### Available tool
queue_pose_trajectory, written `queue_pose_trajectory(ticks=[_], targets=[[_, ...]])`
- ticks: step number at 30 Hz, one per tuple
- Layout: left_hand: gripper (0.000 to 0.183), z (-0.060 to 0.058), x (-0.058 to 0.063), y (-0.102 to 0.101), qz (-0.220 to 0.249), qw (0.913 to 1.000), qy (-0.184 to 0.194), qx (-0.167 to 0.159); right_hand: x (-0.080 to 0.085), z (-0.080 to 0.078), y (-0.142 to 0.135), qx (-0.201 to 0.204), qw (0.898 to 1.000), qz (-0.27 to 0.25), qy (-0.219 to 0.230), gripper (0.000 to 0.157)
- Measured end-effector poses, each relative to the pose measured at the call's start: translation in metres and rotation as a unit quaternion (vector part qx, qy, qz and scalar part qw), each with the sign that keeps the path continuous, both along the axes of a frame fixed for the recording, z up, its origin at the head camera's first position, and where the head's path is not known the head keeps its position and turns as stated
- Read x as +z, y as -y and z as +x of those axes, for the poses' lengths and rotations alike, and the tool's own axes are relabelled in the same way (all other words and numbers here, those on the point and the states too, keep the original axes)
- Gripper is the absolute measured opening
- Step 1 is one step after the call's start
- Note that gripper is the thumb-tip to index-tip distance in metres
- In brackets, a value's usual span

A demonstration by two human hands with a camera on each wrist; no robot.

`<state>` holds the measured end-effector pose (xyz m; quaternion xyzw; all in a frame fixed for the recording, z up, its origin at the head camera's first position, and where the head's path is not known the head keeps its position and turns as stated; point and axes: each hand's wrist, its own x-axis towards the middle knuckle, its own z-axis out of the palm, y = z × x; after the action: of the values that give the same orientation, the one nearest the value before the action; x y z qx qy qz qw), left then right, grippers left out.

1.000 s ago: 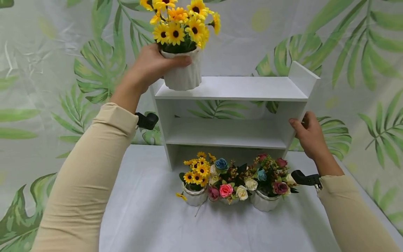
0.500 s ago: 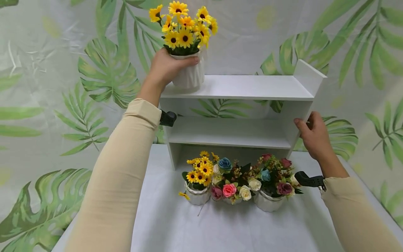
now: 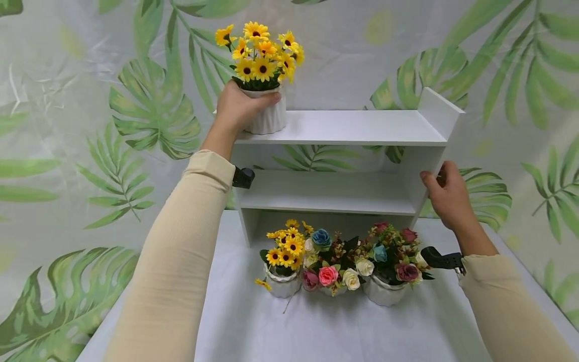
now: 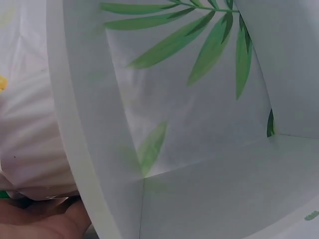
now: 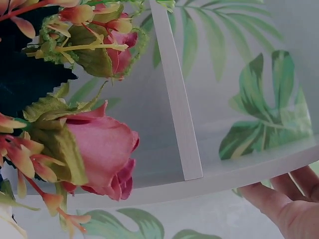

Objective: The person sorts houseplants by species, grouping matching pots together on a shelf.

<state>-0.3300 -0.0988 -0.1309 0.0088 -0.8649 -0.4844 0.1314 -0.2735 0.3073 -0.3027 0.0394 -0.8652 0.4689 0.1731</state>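
Note:
My left hand [image 3: 240, 108] grips a white ribbed flower pot [image 3: 270, 116] by its left side, thumb across the front below the rim. Yellow sunflowers [image 3: 262, 63] fill the pot, which stands upright at the left end of the top board of a white shelf [image 3: 357, 126]. In the left wrist view the pot [image 4: 32, 134] and part of the hand [image 4: 45, 219] show at the left edge. My right hand [image 3: 448, 196] holds the right side panel of the shelf, thumb at the front edge. The right wrist view shows its fingers [image 5: 271, 191] against that panel [image 5: 219, 183].
Before the shelf, on a white-covered table [image 3: 344, 332], stand a small sunflower pot [image 3: 282, 284], a pot of mixed roses [image 3: 332, 274] and another rose pot [image 3: 384, 291]. A leaf-patterned cloth [image 3: 344, 60] hangs behind. A rose [image 5: 102, 152] fills the right wrist view's left side.
My left hand has carried the sunflower pot right and down onto the left end of the top board. The right hand keeps its hold on the side panel.

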Motion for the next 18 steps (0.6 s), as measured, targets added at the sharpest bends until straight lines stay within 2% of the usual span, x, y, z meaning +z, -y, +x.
queue_pose_trajectory(ticks=[5, 11, 14, 16, 18], targets=[[0.087, 0.000, -0.002, -0.004, 0.034, 0.9990, 0.002, -0.030, 0.002, 0.001, -0.002, -0.004, 1.000, -0.001, -0.003, 0.062], [0.101, 0.002, -0.007, -0.005, 0.031, 0.9983, 0.005, -0.048, 0.005, 0.003, -0.003, -0.011, 1.000, -0.001, 0.002, 0.062], [0.111, 0.006, -0.013, -0.003, 0.031, 0.9978, 0.002, -0.059, 0.005, 0.003, -0.002, -0.010, 1.000, 0.001, -0.002, 0.061], [0.113, 0.011, -0.019, 0.001, 0.021, 0.9974, -0.017, -0.067, 0.004, 0.003, -0.001, -0.006, 1.000, 0.003, -0.004, 0.061], [0.109, 0.019, -0.028, 0.005, 0.002, 0.9957, -0.056, -0.074, 0.004, 0.004, 0.000, -0.004, 1.000, 0.006, -0.006, 0.062]])
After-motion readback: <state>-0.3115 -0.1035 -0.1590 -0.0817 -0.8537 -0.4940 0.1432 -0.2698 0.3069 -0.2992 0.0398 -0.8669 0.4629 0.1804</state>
